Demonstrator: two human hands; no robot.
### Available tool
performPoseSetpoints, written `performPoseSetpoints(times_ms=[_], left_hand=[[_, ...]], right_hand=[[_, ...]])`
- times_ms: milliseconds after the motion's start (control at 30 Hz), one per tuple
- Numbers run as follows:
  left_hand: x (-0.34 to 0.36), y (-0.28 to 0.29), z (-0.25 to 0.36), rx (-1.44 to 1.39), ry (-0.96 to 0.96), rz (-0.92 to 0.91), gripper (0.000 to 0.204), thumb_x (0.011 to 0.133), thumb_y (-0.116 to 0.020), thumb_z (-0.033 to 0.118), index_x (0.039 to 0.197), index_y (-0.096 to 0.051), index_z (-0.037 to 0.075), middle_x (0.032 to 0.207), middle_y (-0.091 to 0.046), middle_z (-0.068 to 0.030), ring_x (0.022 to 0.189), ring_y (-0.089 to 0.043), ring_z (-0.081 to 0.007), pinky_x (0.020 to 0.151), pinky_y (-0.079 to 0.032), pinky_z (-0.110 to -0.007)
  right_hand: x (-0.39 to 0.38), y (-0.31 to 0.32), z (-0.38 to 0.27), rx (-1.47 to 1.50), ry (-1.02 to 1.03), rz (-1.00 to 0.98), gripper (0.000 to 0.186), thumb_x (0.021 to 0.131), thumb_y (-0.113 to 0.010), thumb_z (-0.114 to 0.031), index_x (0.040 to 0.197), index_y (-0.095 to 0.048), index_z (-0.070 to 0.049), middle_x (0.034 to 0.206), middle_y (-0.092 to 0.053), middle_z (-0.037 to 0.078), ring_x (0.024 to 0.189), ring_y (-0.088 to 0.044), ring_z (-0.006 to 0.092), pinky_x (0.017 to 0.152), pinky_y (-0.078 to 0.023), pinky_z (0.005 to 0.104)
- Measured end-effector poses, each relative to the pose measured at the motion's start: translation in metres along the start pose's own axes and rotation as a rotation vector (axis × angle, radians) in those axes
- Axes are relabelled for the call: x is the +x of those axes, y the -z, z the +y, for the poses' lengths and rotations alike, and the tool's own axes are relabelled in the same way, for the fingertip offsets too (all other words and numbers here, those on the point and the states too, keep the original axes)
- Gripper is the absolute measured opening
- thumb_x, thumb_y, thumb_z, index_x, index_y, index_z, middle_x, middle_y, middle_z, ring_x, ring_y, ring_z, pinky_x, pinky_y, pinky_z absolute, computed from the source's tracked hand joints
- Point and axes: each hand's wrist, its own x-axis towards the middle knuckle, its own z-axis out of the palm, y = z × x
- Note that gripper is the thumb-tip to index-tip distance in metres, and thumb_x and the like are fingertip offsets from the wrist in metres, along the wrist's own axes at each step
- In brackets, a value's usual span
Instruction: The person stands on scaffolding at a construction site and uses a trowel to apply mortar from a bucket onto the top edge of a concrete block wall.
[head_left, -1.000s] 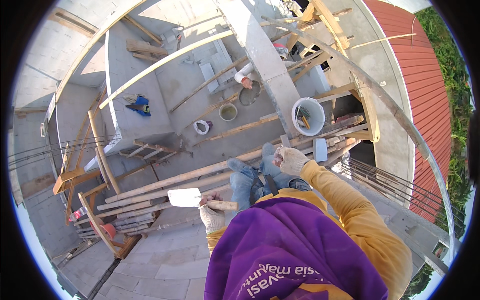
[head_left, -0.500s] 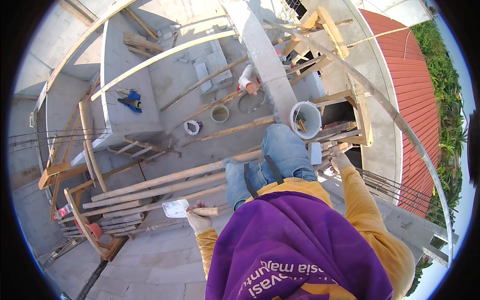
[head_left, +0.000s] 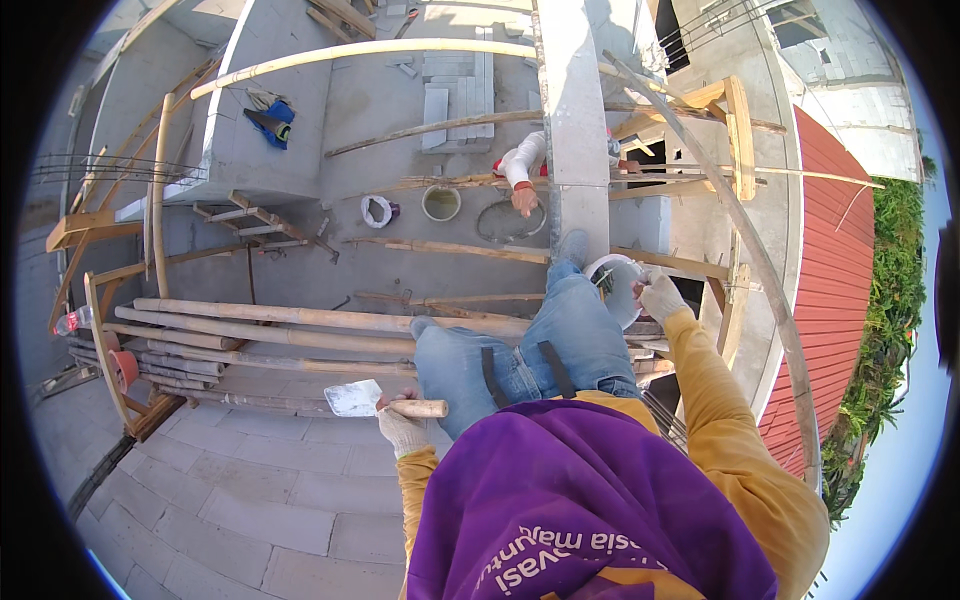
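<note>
My left hand point(head_left: 402, 425), in a pale work glove, is closed round the wooden handle of a trowel point(head_left: 354, 398). The trowel's flat, pale-smeared blade points left, beside my left thigh. On the right, my gloved right hand point(head_left: 660, 297) is closed at the near right rim of a white bucket point(head_left: 617, 306). Sticks or tools stand inside this bucket, partly hidden by its wall. My right knee is close against the bucket's left side, and that foot is on the top of a narrow block wall point(head_left: 580, 212).
Bamboo poles point(head_left: 330, 315) run across in front of me. Below, a co-worker's hand point(head_left: 524, 200) is over a round tub point(head_left: 510, 224), near a bucket of murky liquid point(head_left: 441, 203) and an open sack point(head_left: 378, 211). Timber scaffolding point(head_left: 740, 140) and a red roof point(head_left: 830, 270) lie right.
My right hand has moved from beside the block and timber pieces to the bucket's rim. My right foot now shows on the wall top. The trowel stays in my left hand.
</note>
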Motion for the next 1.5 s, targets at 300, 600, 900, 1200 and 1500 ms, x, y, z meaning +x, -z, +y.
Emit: performPoseSetpoints(times_ms=[300, 600, 900, 1200, 1500], left_hand=[[-0.006, -0.018, -0.104, 0.432, -0.260, 0.196, 0.051, 0.094, -0.063, 0.044, 0.072, -0.060, -0.001, 0.066, -0.062, -0.0123, 0.062, -0.061, -0.0236, 0.064, -0.050, -0.037], [-0.034, -0.042, -0.106, 0.636, -0.290, 0.281, 0.038, 0.097, -0.061, 0.036, 0.084, -0.065, 0.000, 0.070, -0.064, -0.0079, 0.063, -0.059, -0.0170, 0.060, -0.047, -0.033], [-0.027, -0.039, -0.105, 0.729, -0.281, 0.332, 0.047, 0.097, -0.059, 0.040, 0.076, -0.063, -0.002, 0.067, -0.063, -0.0108, 0.065, -0.061, -0.0206, 0.063, -0.047, -0.034], [-0.024, -0.023, -0.096, 0.650, -0.151, 0.274, 0.041, 0.100, -0.056, 0.036, 0.084, -0.067, -0.001, 0.072, -0.067, -0.0088, 0.068, -0.061, -0.0189, 0.068, -0.047, -0.035], [-0.033, 0.095, 0.050, 0.236, -0.494, 0.411, 0.031, 0.098, -0.064, 0.030, 0.087, -0.062, 0.001, 0.069, -0.064, -0.0062, 0.059, -0.060, -0.0149, 0.056, -0.047, -0.030]], right_hand=[[0.286, -0.153, 0.045, -0.227, -0.031, -0.236, 0.039, 0.092, -0.070, -0.036, 0.115, -0.069, -0.004, 0.105, -0.072, 0.015, 0.092, -0.069, 0.0249, 0.081, -0.055, 0.0372], [0.462, -0.284, 0.119, -0.485, 0.314, -0.032, 0.068, 0.087, -0.072, -0.050, 0.123, -0.063, 0.008, 0.120, -0.068, 0.025, 0.117, -0.062, 0.0410, 0.098, -0.047, 0.0429], [0.487, -0.309, 0.121, 0.078, 0.218, 0.007, 0.033, 0.089, -0.071, -0.035, 0.103, -0.070, -0.005, 0.097, -0.066, 0.009, 0.075, -0.068, 0.0182, 0.057, -0.054, 0.0321], [0.335, -0.294, 0.037, 0.383, -0.087, -0.117, 0.016, 0.087, -0.070, -0.026, 0.082, -0.060, -0.014, 0.062, -0.042, 0.000, 0.047, -0.044, 0.0162, 0.053, -0.050, 0.0357], [0.191, -0.237, -0.042, 0.485, -0.020, -0.546, 0.002, 0.096, -0.062, -0.026, 0.096, -0.061, -0.024, 0.056, -0.042, 0.000, 0.047, -0.042, 0.0211, 0.057, -0.049, 0.0476]])
